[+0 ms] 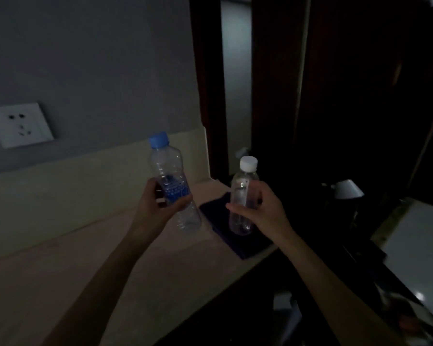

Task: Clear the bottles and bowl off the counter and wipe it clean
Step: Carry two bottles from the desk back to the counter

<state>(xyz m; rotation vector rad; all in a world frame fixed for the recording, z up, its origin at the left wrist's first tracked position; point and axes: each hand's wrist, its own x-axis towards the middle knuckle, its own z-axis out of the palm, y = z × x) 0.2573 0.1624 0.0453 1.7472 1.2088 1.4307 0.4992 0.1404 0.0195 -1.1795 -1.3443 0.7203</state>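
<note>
**Operator:** Head view status, largest item first?

**Inspector:** The pale beige stone counter [60,258] ran along the grey wall, with a dark blue folded cloth [215,216] lying at its far end. No bowl was visible in the frame. Both bottles were held above the counter, clear of its surface.

**Operator:** Grip state?

**Inspector:** The left hand [158,203] was clenched around the middle of the clear plastic bottle with the blue cap [171,181], which tilted to the left. The right hand [258,208] was wrapped around the clear plastic bottle with the white cap [243,196], which stood upright over the cloth. Both bottles looked empty.

**Operator:** Step in hand?

**Inspector:** Judged as bottle removal, before wiping. The next move likely called for carrying both bottles off the counter to a drop point, then freeing one hand for the cloth.

**Operator:** Readable markings?

**Inspector:** The blue-capped bottle carried a blue label with white print; it was too dim and blurred to read. The white-capped bottle showed no label.
</note>
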